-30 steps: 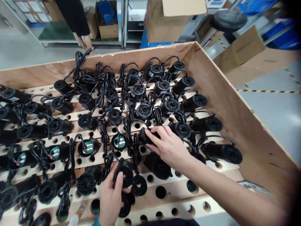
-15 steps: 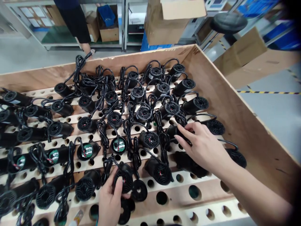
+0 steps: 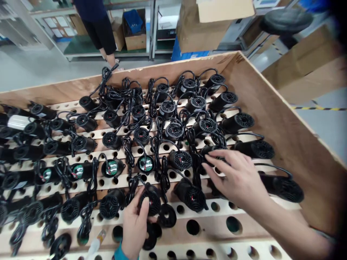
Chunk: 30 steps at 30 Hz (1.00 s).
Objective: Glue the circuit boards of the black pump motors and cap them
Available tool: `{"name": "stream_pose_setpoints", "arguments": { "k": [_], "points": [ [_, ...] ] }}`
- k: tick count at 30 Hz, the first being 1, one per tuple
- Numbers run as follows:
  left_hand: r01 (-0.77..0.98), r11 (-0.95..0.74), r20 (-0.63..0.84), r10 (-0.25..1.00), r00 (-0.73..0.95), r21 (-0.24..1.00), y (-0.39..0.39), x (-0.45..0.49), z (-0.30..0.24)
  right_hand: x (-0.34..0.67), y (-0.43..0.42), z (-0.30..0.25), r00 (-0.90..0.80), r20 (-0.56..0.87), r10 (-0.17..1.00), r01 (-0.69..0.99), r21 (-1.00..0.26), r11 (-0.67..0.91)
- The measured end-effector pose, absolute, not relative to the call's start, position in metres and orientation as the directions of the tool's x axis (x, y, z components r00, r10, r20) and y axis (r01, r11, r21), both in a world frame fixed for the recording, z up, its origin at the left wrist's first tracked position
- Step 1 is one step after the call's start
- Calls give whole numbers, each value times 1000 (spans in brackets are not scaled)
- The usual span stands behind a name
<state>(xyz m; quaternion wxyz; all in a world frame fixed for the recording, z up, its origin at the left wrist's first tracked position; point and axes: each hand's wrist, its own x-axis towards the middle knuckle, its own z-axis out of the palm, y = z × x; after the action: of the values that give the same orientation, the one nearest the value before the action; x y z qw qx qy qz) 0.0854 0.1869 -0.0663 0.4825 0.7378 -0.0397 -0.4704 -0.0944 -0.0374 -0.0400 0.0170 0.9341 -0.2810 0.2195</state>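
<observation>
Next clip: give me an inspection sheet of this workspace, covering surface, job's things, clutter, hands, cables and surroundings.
Surface: wooden crate holding perforated plywood racks.
Job's things: rows of black motors lying on the racks; several uncapped motors show green circuit boards.
Clutter: loose black end caps on the near rack; a small tube at the near edge.
Hands: left hand, thumb on a motor's grille cap; right hand, fingers spread over a motor.
Cables: black bundled cords tangled between the motors.
Surroundings: cardboard boxes, shelving, a person's legs behind the crate.
</observation>
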Motion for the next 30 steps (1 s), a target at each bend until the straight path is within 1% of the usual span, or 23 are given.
{"name": "stream_pose_setpoints", "arguments": {
  "k": [2, 4, 6, 8, 10, 11, 12, 13, 14, 16, 18, 23, 27, 30],
  "points": [
    [379, -522, -639, -530, 557, 764, 188, 86, -67, -81, -29, -39, 796, 434, -422, -398, -150, -905],
    [332, -518, -604, -552, 575, 789, 188, 86, -67, -69, -25, -38, 837, 397, -376, -335, -171, -927],
    [260, -505, -547, -578, 606, 823, 188, 87, -66, -62, -21, -32, 827, 391, -404, -361, -181, -915],
    [181, -487, -480, -608, 633, 855, 187, 88, -66, -58, -8, -24, 782, 463, -416, -337, -247, -908],
    [111, -476, -428, -636, 642, 872, 187, 88, -65, -55, 15, -19, 769, 522, -369, -203, -347, -916],
    [87, -471, -412, -650, 639, 878, 187, 88, -65, -54, 30, -19, 803, 499, -327, -125, -394, -910],
    [72, -465, -400, -661, 634, 882, 187, 89, -65, -52, 46, -21, 838, 472, -275, -63, -415, -907],
    [66, -458, -393, -669, 631, 887, 187, 89, -66, -50, 61, -25, 862, 444, -244, -58, -393, -918],
    [65, -449, -386, -674, 630, 891, 187, 89, -66, -48, 74, -31, 875, 420, -240, -81, -362, -929],
    [60, -437, -374, -680, 631, 897, 187, 89, -66, -44, 93, -44, 876, 406, -262, -142, -301, -943],
    [42, -432, -358, -684, 636, 901, 186, 90, -65, -42, 100, -55, 868, 405, -288, -181, -283, -942],
    [22, -415, -336, -704, 626, 910, 185, 90, -62, -47, 103, -63, 859, 379, -345, -207, -359, -910],
    [22, -399, -330, -723, 608, 917, 185, 89, -61, -50, 107, -65, 855, 361, -373, -233, -374, -898],
    [44, -404, -343, -708, 617, 914, 186, 88, -62, -50, 110, -66, 843, 366, -394, -249, -382, -890]
  ]
}}
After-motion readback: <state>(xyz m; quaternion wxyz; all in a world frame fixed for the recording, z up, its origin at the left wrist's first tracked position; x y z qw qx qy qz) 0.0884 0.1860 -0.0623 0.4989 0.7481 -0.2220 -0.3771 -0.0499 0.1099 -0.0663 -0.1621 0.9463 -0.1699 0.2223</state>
